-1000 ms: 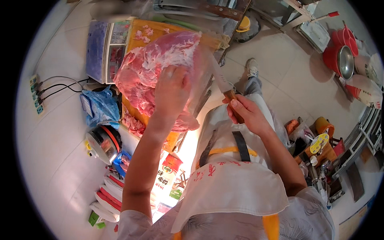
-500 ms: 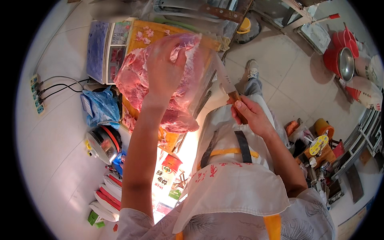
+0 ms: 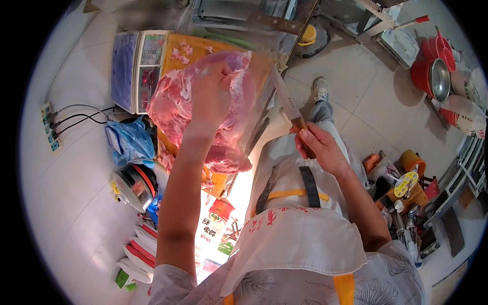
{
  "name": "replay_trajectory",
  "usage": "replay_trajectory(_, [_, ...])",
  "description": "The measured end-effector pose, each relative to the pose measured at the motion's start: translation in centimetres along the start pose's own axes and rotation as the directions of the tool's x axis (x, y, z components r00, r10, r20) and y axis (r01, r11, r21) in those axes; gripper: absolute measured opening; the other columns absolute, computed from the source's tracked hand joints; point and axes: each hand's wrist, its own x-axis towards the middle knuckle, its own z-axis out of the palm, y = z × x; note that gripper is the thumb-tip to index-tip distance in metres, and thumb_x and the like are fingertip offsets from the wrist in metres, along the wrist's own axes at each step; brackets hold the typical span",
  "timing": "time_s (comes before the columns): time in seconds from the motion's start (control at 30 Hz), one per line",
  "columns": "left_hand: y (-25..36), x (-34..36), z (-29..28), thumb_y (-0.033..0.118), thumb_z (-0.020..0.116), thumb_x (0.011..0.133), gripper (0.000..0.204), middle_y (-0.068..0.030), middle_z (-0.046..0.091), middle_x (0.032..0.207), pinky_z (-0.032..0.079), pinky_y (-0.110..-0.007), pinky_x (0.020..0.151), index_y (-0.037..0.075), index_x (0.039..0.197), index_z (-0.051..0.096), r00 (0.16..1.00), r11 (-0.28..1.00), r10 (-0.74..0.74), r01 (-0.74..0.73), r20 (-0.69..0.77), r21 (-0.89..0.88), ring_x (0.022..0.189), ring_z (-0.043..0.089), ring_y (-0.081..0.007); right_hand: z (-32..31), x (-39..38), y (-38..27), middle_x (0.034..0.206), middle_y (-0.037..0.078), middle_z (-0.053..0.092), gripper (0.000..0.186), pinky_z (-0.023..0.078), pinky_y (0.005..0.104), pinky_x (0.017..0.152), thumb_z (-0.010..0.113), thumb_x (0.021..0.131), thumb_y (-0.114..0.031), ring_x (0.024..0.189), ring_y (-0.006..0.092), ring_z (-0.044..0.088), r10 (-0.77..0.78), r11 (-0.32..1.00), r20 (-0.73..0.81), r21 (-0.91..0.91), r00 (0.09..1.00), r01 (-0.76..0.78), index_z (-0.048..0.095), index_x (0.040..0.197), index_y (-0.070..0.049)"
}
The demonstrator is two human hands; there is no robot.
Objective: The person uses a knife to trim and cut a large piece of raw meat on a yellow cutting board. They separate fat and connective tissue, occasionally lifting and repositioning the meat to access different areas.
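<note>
A large piece of raw pink meat (image 3: 173, 104) with pale fat lies across an orange-yellow cutting board (image 3: 198, 44). My left hand (image 3: 209, 94) is on top of it, fingers curled into the flesh near the middle; the fingertips are partly hidden. In my right hand (image 3: 320, 145) is a knife (image 3: 285, 96), gripped by its brown wooden handle. Its broad blade points up and away, beside the board's right edge and apart from the meat. Small meat scraps (image 3: 182, 53) are scattered on the board's far left corner and along its near left side.
A scale (image 3: 127, 71) with a blue-grey platform stands left of the board. Close by are a blue plastic bag (image 3: 131, 142), a shiny metal pot (image 3: 133, 187) and a power strip (image 3: 50, 127) with cables. A metal tray (image 3: 239, 12) lies beyond. Red basins (image 3: 426, 79) are at far right.
My left hand's fingers have curled in tighter on the meat, and its thumb has drawn in. The meat's far edge sits slightly lower in view. My right hand and the knife have barely moved.
</note>
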Motion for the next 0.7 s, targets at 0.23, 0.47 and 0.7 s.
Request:
replay_trajectory(0.23, [0.7, -1.4, -1.9, 0.000, 0.071, 0.091, 0.011, -0.0137, 0.069, 0.089, 0.053, -0.037, 0.073, 0.002, 0.102, 0.067, 0.968, 0.955, -0.250, 0.251, 0.029, -0.156, 0.077, 0.066, -0.0258, -0.1, 0.5, -1.2, 0.091, -0.003, 0.057, 0.038, 0.042, 0.0224, 0.065, 0.046, 0.114, -0.037, 0.073, 0.0063, 0.052, -0.004, 1.000, 0.047, 0.002, 0.999, 0.003, 0.061, 0.129, -0.005])
replay_trajectory(0.47, [-0.7, -1.3, -2.1, 0.000, 0.070, 0.094, 0.014, -0.0101, 0.067, 0.089, 0.052, -0.033, 0.073, 0.002, 0.106, 0.064, 0.975, 0.951, -0.222, 0.214, -0.013, -0.222, 0.078, 0.064, -0.0198, 1.3, 2.1, -2.8, 0.090, -0.002, 0.056, 0.038, 0.041, 0.0226, 0.065, 0.044, 0.114, -0.035, 0.073, 0.0063, 0.050, -0.027, 1.000, 0.095, 0.008, 0.995, 0.026, 0.060, 0.131, -0.004])
replay_trajectory(0.7, [-1.2, -3.7, -4.1, 0.000, 0.067, 0.099, 0.014, -0.0033, 0.065, 0.097, 0.049, -0.025, 0.086, 0.002, 0.113, 0.063, 0.928, 0.838, -0.355, 0.370, 0.114, -0.400, 0.092, 0.060, -0.0092, 1.0, 2.1, -2.8, 0.089, -0.002, 0.057, 0.038, 0.041, 0.0232, 0.065, 0.044, 0.114, -0.034, 0.072, 0.0068, 0.050, -0.012, 0.999, 0.099, -0.037, 0.995, 0.016, 0.060, 0.131, -0.004])
